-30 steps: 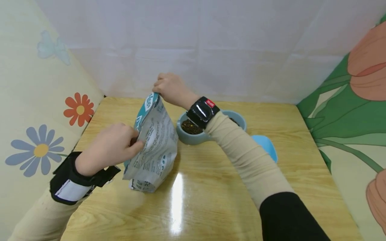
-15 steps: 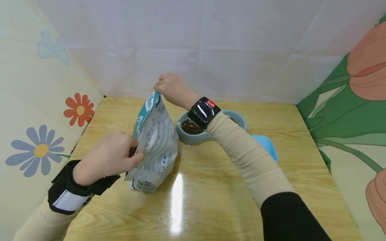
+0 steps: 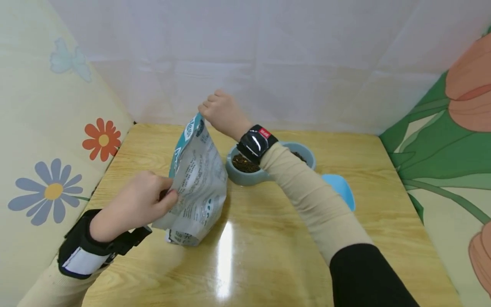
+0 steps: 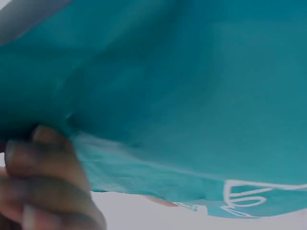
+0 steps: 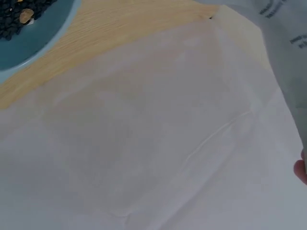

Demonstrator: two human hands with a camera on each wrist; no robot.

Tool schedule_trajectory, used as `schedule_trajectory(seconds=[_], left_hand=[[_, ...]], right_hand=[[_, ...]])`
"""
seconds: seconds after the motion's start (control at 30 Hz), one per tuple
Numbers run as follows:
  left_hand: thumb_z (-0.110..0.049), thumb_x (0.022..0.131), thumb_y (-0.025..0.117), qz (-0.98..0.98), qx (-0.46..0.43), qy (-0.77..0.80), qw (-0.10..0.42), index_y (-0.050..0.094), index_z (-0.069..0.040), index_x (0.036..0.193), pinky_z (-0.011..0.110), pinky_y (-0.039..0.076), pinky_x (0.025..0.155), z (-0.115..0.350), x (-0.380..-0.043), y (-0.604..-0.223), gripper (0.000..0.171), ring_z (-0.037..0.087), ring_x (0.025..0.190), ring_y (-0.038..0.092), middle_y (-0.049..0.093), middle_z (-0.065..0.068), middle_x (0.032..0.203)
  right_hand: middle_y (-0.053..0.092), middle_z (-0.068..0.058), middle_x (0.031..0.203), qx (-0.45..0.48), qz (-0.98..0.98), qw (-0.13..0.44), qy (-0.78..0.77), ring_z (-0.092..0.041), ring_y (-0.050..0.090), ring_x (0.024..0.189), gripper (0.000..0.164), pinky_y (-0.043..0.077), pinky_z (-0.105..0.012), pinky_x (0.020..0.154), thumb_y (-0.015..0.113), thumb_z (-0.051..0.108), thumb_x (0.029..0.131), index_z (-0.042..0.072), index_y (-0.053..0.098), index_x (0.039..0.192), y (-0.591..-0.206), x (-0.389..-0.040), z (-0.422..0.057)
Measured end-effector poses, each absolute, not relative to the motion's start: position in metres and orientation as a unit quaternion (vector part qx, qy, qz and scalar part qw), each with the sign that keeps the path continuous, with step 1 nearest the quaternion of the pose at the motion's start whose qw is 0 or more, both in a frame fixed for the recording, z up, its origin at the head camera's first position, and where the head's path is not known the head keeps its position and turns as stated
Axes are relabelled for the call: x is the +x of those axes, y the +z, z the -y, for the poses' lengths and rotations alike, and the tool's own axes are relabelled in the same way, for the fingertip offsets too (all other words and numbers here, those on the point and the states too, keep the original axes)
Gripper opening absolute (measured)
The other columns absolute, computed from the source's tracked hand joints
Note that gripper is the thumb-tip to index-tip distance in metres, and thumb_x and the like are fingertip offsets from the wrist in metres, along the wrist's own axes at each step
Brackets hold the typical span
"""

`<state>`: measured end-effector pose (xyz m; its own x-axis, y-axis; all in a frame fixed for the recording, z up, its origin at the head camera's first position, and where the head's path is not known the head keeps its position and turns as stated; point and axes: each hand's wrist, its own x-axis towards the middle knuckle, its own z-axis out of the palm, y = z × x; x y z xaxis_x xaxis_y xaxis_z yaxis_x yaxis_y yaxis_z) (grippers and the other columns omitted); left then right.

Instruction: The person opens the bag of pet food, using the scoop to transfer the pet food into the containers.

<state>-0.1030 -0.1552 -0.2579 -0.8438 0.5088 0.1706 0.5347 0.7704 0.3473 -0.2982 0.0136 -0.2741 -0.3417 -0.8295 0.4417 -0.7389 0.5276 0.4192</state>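
Note:
A tall printed bag (image 3: 199,187), pale grey on one face and teal on the other, stands upright on the table at the left. My left hand (image 3: 140,200) pinches its near edge between thumb and curled fingers. At the far top corner, my right hand (image 3: 224,113) grips the bag with the fingers bent over it. Teal film (image 4: 201,96) fills most of the left wrist view, and the left fingers (image 4: 48,177) are curled at its lower left. Only a strip of the bag (image 5: 290,57) and one fingertip show at the right wrist view's edge.
Behind the right wrist, a grey-blue double bowl (image 3: 245,177) holds dark pellets with some lighter bits. A light blue plastic piece (image 3: 339,187) lies right of it, partly behind the sleeve. A white sheet (image 3: 307,76) hangs behind the wooden table (image 3: 268,247).
My left hand has shifted slightly down and left with the bag's near edge. The right hand has risen a little to the right, still holding the far corner.

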Motion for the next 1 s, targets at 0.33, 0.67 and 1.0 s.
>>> schedule_trajectory(seconds=[0.33,0.67,1.0], left_hand=[[-0.005,0.075,0.058,0.939,-0.282,-0.167,0.109,0.032,-0.020,0.050,0.020,0.020,0.038,0.178,-0.107,-0.255,0.040,-0.003,0.039,0.019,0.016,-0.016,0.049],[-0.006,0.076,0.058,0.951,-0.254,-0.108,0.142,0.033,-0.018,0.048,0.023,0.020,0.037,0.185,-0.122,-0.250,0.039,0.005,0.038,0.024,0.020,-0.010,0.046],[-0.006,0.078,0.060,0.950,-0.267,-0.123,0.103,0.035,-0.015,0.049,0.023,0.025,0.039,0.183,-0.128,-0.250,0.039,0.004,0.038,0.026,0.023,-0.008,0.046]], right_hand=[[0.067,-0.002,0.095,0.479,0.825,0.295,-0.045,-0.014,0.060,0.086,0.024,0.041,-0.025,0.076,0.044,0.010,0.095,0.007,0.067,0.099,-0.280,-0.303,0.010],[0.067,-0.002,0.092,0.429,0.857,0.280,-0.055,-0.014,0.058,0.081,0.022,0.040,-0.025,0.074,0.046,0.008,0.094,0.008,0.068,0.097,-0.277,-0.317,0.023],[0.066,-0.003,0.099,0.420,0.863,0.276,-0.052,-0.015,0.058,0.088,0.022,0.040,-0.026,0.080,0.048,0.010,0.093,0.007,0.067,0.103,-0.279,-0.322,0.018]])
